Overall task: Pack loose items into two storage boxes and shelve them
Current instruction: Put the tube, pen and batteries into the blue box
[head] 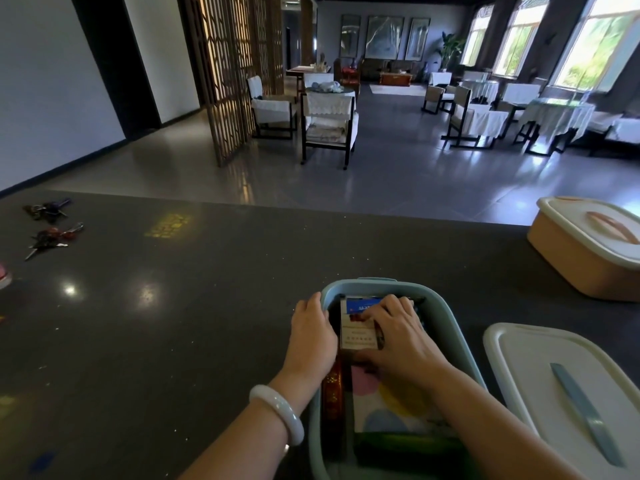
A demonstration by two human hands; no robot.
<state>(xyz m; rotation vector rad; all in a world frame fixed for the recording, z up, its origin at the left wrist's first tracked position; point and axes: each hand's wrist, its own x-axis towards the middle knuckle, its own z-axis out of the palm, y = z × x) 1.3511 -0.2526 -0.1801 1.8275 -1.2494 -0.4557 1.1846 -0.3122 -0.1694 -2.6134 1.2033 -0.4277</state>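
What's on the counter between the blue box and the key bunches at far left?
Nothing: the head view shows bare dark counter between the blue box and the key bunches.

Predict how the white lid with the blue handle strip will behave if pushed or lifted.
The white lid lies flat on the counter, so it would probably slide, not roll. It looks like thin moulded plastic: likely light and fairly stiff.
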